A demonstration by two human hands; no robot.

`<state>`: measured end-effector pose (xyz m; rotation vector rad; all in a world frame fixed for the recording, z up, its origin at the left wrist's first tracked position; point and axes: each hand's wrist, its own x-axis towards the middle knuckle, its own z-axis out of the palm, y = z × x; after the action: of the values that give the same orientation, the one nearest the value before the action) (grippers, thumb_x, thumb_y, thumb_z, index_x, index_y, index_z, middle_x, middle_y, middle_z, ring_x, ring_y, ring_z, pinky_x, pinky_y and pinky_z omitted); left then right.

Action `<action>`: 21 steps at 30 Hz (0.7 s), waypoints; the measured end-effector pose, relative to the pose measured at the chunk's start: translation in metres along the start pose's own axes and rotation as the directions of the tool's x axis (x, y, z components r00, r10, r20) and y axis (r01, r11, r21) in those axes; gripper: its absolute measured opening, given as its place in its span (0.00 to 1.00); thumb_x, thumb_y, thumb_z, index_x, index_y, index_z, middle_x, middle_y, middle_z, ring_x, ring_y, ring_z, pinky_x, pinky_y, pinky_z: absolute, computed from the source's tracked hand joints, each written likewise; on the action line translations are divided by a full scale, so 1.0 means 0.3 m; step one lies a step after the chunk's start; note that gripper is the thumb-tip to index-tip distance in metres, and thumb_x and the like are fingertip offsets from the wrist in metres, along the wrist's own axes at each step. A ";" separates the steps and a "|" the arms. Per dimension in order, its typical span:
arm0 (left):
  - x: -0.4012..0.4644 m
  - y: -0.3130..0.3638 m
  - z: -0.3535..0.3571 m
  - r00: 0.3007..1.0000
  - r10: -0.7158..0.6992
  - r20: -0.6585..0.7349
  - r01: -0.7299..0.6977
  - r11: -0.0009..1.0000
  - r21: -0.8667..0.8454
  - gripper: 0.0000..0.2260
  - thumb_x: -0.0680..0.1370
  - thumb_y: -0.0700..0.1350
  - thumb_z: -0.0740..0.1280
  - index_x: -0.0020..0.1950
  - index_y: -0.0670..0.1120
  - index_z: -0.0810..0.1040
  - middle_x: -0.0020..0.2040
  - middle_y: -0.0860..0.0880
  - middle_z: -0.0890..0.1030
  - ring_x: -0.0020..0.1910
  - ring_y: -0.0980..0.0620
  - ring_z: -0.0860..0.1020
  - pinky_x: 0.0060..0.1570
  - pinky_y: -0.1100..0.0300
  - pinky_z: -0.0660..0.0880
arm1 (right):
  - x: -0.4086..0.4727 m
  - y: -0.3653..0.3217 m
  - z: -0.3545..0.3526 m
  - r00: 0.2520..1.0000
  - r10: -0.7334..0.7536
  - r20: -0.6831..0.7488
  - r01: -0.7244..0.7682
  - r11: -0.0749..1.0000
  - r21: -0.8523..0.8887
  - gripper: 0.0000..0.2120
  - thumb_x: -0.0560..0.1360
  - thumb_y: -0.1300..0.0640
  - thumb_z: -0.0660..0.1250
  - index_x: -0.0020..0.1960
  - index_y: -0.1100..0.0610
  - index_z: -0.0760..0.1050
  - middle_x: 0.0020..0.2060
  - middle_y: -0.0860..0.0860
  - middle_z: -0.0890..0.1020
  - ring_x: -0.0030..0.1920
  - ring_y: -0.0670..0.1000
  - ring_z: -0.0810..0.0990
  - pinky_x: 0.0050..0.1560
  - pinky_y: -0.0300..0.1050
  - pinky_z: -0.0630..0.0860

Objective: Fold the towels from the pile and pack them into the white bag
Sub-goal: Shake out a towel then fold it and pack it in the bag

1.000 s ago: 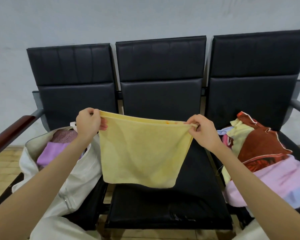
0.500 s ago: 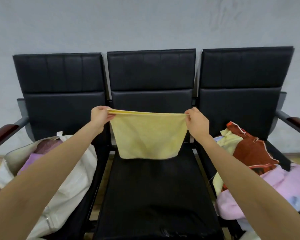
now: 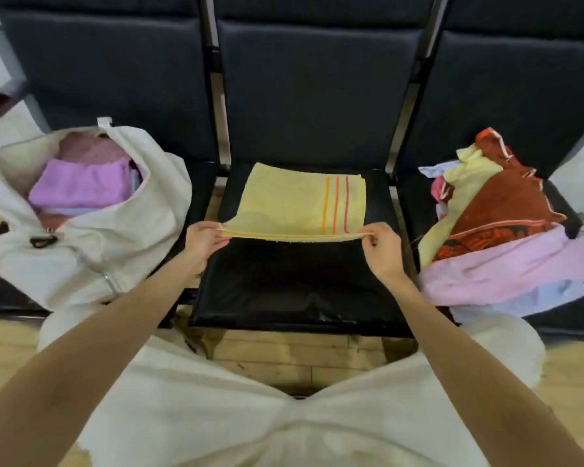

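Two hands lay the yellow towel down on the middle seat

Head view: a second ago the yellow towel (image 3: 294, 203) hung in the air as a doubled sheet, held up in front of the seat backs; now its far part lies flat on the middle seat (image 3: 297, 284), and only the near edge is lifted; the left hand (image 3: 203, 239) pinches the near-left corner, the right hand (image 3: 381, 247) pinches the near-right corner between thumb and fingertips; I judge this to mean one fold is done and the next can be made on the seat. The white bag (image 3: 91, 251) stands open on the left seat with a purple towel (image 3: 78, 187) inside; the pile (image 3: 499, 227) waits on the right seat.

How many layers the yellow towel has cannot be counted, though the near edge looks layered; the bag's depth and lower contents are hidden; the pile's lower pieces are covered; the seat backs are cut off at the top.
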<state>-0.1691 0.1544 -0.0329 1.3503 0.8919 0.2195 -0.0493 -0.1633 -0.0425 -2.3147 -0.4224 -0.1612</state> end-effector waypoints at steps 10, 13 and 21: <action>-0.090 -0.206 -0.151 0.999 -0.042 0.023 0.024 0.851 0.525 0.10 0.78 0.33 0.63 0.38 0.43 0.75 0.36 0.45 0.77 0.35 0.49 0.79 0.34 0.62 0.77 | -0.294 0.076 0.053 0.966 0.162 0.203 -0.179 0.982 0.066 0.08 0.71 0.68 0.68 0.44 0.58 0.83 0.43 0.51 0.84 0.45 0.48 0.81 0.52 0.42 0.77; -0.116 -0.211 -0.165 0.997 0.011 0.082 -0.068 0.671 0.739 0.06 0.77 0.37 0.63 0.43 0.41 0.78 0.38 0.46 0.79 0.39 0.48 0.79 0.42 0.53 0.77 | -0.313 0.065 0.051 0.940 0.227 0.253 -0.267 0.954 0.134 0.08 0.72 0.68 0.67 0.47 0.58 0.82 0.44 0.49 0.83 0.46 0.46 0.80 0.52 0.38 0.77; -0.214 -0.253 -0.034 0.954 0.206 0.217 -0.239 0.087 0.967 0.06 0.73 0.39 0.64 0.48 0.38 0.74 0.54 0.40 0.70 0.54 0.41 0.70 0.54 0.50 0.70 | -0.369 0.046 0.046 0.875 0.310 0.372 -0.428 0.854 0.296 0.09 0.73 0.70 0.66 0.49 0.58 0.79 0.45 0.48 0.81 0.50 0.47 0.81 0.51 0.41 0.79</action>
<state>-0.2446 0.1033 -0.0738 2.8302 0.7647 -0.2780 -0.1484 -0.1904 -0.0883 -1.9958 -0.1268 0.4504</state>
